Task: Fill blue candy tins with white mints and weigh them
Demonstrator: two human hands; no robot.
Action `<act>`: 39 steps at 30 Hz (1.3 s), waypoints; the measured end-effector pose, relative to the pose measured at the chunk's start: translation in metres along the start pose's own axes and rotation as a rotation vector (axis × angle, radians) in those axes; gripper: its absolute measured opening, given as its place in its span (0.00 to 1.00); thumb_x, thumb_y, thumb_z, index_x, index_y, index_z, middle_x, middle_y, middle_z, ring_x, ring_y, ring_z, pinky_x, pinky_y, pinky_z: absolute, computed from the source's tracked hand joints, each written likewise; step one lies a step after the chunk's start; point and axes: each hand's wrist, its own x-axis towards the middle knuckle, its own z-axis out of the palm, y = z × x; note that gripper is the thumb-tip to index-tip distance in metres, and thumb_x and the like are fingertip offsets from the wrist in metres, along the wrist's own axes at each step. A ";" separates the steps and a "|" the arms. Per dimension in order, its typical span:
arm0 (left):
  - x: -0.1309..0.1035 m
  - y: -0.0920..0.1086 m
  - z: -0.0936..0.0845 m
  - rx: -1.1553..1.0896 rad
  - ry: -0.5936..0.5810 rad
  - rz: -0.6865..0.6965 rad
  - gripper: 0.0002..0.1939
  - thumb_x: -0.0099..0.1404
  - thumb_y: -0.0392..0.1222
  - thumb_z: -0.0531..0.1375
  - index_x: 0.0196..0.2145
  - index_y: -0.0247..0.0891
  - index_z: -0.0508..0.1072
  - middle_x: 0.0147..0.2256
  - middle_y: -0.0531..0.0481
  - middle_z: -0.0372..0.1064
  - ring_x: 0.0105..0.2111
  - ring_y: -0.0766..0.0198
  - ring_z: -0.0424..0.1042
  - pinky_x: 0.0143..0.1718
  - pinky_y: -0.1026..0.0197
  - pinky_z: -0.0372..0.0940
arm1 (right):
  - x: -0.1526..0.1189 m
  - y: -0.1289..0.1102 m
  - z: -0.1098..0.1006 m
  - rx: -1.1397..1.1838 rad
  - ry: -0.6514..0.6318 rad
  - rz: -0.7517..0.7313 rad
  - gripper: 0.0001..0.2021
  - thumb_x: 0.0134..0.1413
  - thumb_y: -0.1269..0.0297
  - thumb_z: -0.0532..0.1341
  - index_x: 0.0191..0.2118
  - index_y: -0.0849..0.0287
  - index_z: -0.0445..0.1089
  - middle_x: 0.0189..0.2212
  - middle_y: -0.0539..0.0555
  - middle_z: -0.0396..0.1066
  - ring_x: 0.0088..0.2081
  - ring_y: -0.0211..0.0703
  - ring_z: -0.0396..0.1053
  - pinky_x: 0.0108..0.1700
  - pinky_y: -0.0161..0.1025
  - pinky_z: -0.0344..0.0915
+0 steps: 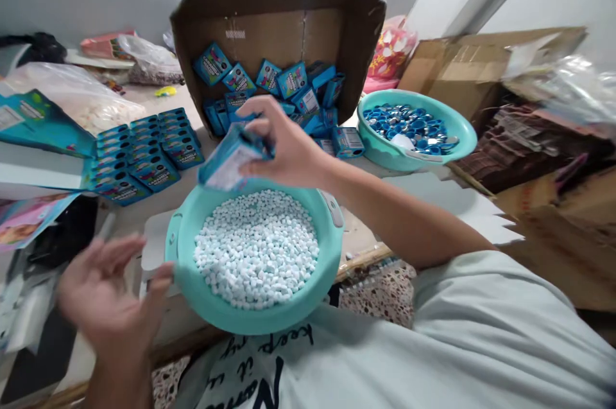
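Near the centre of the frame, the right hand [291,147] grips a tilted blue candy box [225,165] between thumb and fingers, above the far rim of a turquoise basin [250,322] of small pale candies [260,248]. At lower left, the blurred left hand [113,293] spreads wide beside the basin. Similar boxes [144,155] stand in rows at left; others [291,81] lie jumbled in a cardboard carton [269,27] at upper centre.
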 end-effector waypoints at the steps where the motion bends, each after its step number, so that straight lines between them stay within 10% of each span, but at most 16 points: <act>1: 0.019 0.013 0.009 -0.034 -0.052 0.106 0.46 0.50 0.51 0.72 0.61 0.47 0.56 0.52 0.44 0.67 0.55 0.45 0.70 0.57 0.41 0.68 | -0.007 -0.016 0.008 0.102 -0.082 -0.020 0.34 0.56 0.67 0.66 0.64 0.57 0.51 0.49 0.55 0.70 0.49 0.43 0.71 0.50 0.40 0.67; 6: 0.074 0.030 0.049 -0.018 -0.760 -0.064 0.35 0.54 0.59 0.69 0.56 0.43 0.70 0.46 0.47 0.77 0.44 0.49 0.78 0.43 0.54 0.74 | -0.041 -0.048 0.025 0.029 -0.250 0.126 0.31 0.57 0.68 0.67 0.63 0.59 0.55 0.54 0.62 0.71 0.51 0.48 0.72 0.51 0.44 0.69; 10: 0.078 0.009 0.065 -0.009 -0.644 -0.146 0.24 0.56 0.57 0.67 0.44 0.39 0.71 0.37 0.49 0.76 0.37 0.54 0.77 0.36 0.59 0.71 | -0.071 -0.047 0.027 -0.383 -0.305 -0.018 0.15 0.66 0.64 0.59 0.56 0.64 0.67 0.57 0.69 0.70 0.58 0.57 0.67 0.58 0.57 0.65; 17: 0.074 0.007 0.069 0.144 -0.374 -0.283 0.21 0.56 0.55 0.67 0.41 0.43 0.69 0.38 0.50 0.76 0.39 0.52 0.77 0.37 0.57 0.70 | -0.100 -0.021 0.081 -0.114 -0.818 -0.479 0.23 0.72 0.60 0.52 0.67 0.60 0.63 0.70 0.56 0.59 0.70 0.50 0.57 0.70 0.48 0.55; 27: 0.069 -0.006 0.069 0.027 -0.228 -0.229 0.21 0.57 0.54 0.67 0.41 0.44 0.65 0.40 0.50 0.73 0.43 0.53 0.76 0.42 0.56 0.72 | -0.049 0.057 0.076 -0.243 -0.920 -0.527 0.21 0.70 0.74 0.53 0.61 0.54 0.72 0.66 0.55 0.66 0.70 0.47 0.57 0.71 0.49 0.54; 35: 0.066 0.003 0.066 0.143 -0.291 -0.229 0.22 0.57 0.54 0.67 0.43 0.46 0.64 0.41 0.49 0.73 0.43 0.51 0.77 0.36 0.57 0.71 | -0.067 0.015 0.095 -0.300 -0.750 -0.576 0.22 0.72 0.59 0.52 0.65 0.59 0.68 0.69 0.59 0.61 0.68 0.53 0.61 0.69 0.50 0.58; 39: 0.065 0.002 0.067 0.120 -0.285 -0.233 0.23 0.56 0.55 0.67 0.43 0.46 0.63 0.41 0.49 0.73 0.43 0.50 0.77 0.37 0.56 0.72 | -0.072 0.031 0.107 -0.295 -0.816 -0.652 0.22 0.74 0.61 0.50 0.67 0.54 0.65 0.70 0.56 0.59 0.71 0.50 0.55 0.71 0.51 0.54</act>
